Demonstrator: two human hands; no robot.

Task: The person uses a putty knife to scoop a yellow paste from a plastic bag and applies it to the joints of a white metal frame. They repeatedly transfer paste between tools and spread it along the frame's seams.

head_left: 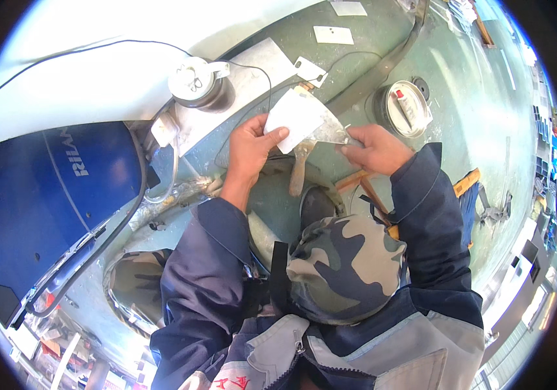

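My left hand (250, 151) is closed on a white square sheet (296, 118), its thumb lying on top. Beside and partly behind the sheet shows the pale, smeared blade of a putty knife (330, 129). A worn wooden handle (298, 170) hangs below the sheet; a second wooden end shows above it. Whether both belong to one tool I cannot tell. My right hand (377, 149) pinches the blade's right corner, and its fingertips are partly hidden. Both hands are held over my knees.
A lidded jug (201, 83) stands on a pale board (252, 71) at the left. To the right, a round tin (400, 110) has a red-capped tube (407, 107) on top. A blue machine (57, 182) fills the left side. White plates (333, 35) and a cable lie on the green floor.
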